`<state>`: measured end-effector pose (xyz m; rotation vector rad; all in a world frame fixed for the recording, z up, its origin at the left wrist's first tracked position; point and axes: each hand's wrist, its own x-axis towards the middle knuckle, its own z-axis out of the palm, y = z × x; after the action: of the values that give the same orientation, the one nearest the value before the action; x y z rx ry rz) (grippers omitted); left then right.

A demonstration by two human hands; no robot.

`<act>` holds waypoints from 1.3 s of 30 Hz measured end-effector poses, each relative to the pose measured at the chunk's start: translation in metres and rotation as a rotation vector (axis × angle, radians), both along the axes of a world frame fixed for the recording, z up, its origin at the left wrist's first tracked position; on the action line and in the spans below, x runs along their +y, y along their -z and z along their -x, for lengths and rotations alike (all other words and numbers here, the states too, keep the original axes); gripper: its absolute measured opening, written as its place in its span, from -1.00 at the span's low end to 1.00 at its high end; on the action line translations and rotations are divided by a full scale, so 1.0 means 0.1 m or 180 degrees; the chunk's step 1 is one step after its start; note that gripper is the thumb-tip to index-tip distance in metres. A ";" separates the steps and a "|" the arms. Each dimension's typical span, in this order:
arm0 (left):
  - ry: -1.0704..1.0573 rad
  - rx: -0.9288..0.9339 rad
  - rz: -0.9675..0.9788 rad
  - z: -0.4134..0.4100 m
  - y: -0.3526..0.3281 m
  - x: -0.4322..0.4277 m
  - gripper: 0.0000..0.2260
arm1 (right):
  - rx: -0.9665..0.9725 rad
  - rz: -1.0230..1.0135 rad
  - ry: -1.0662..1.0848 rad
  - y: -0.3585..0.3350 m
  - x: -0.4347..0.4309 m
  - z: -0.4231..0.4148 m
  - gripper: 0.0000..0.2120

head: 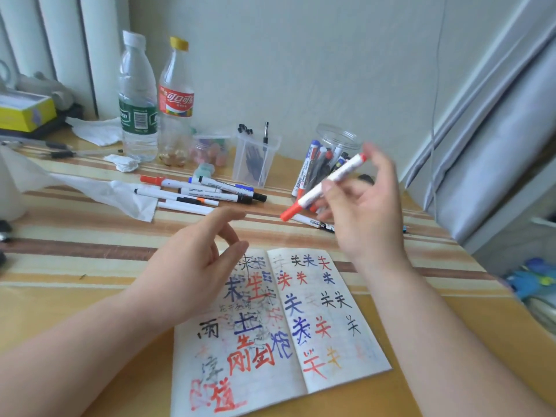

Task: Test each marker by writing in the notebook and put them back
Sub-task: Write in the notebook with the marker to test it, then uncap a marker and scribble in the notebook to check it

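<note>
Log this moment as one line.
right hand: holds red marker | left hand: open, over notebook | notebook: open, written on | jar: holds markers

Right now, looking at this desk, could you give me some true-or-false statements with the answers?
1. The right hand holds a red marker. True.
2. The left hand grips a marker. False: it holds nothing, its fingers loosely curled over the notebook.
3. The notebook lies closed. False: it is open, its pages full of red, blue and black characters.
4. Loose markers lie on the table beyond the notebook. True.
5. The cola bottle has a yellow cap. True.
</note>
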<state>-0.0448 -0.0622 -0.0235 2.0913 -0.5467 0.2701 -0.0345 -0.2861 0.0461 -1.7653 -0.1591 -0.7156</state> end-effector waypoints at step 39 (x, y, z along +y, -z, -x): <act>-0.0129 0.0100 -0.0886 -0.06 -0.01 0.00 -0.73 | 0.1037 0.3355 -0.0122 0.41 0.75 -1.21 -0.69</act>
<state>-0.0387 -0.0622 -0.0228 2.3739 -0.5487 0.1924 0.0867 -0.2113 0.0056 -2.8397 -0.3935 -0.2879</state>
